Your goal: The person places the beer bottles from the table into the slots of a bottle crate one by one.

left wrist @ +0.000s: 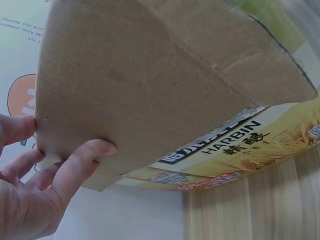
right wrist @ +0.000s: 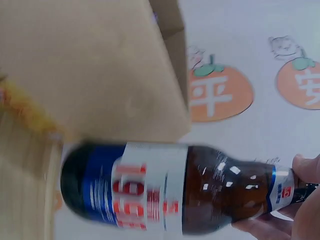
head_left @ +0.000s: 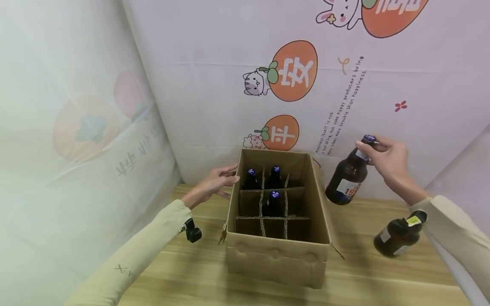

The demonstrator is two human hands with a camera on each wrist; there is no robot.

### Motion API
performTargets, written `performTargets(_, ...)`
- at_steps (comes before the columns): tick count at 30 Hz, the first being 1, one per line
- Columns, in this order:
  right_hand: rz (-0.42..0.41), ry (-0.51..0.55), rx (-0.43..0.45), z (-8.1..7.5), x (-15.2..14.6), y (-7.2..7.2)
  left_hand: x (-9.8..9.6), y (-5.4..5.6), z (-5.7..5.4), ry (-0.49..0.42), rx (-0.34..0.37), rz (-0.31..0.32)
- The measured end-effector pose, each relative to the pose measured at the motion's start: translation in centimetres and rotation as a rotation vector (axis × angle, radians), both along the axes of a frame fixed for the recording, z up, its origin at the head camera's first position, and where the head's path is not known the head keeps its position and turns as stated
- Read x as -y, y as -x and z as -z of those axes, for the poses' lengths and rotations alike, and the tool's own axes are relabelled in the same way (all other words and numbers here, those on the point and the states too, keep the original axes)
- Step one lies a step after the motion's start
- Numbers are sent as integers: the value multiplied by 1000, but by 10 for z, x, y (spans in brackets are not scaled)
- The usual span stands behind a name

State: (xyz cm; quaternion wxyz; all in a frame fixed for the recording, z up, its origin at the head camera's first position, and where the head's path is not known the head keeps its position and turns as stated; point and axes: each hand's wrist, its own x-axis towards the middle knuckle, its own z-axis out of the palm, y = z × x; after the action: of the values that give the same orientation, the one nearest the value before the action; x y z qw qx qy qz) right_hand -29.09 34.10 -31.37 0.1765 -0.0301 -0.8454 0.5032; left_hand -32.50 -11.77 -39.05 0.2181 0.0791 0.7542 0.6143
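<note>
My right hand [head_left: 390, 159] grips a brown beer bottle [head_left: 346, 178] by its neck, just below the blue cap. The bottle hangs tilted in the air to the right of the cardboard box [head_left: 275, 259], and its white label with red digits shows in the right wrist view. The fingers of my left hand [head_left: 216, 182] rest against the box's far left corner; in the left wrist view one fingertip presses on its side flap. Inside the box, cardboard dividers [head_left: 273, 218] form compartments. Blue-capped bottles [head_left: 274, 204] stand in the back left, back middle and centre ones.
Another brown bottle [head_left: 394, 240] stands on the wooden table [head_left: 363, 280] at the right, partly overlapped by the wrist camera and sleeve. A printed white cloth [head_left: 214, 102] hangs close behind the box, and a second one [head_left: 88, 204] covers the left side.
</note>
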Motion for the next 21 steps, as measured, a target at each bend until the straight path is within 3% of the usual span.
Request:
performTargets(6, -19, 47, -10, -14, 2, -6, -1, 1, -2, 4, 8, -2)
performTargets(11, -45, 74, -38, -35, 9, -9, -2, 2, -5, -1, -4, 0)
performTargets(17, -68, -28, -84, -62, 30, -10, -1, 3, -3, -8, -3, 2)
performTargets(21, -110, -79, -169, -72, 53, -11, 0, 1, 0, -21, 1, 3)
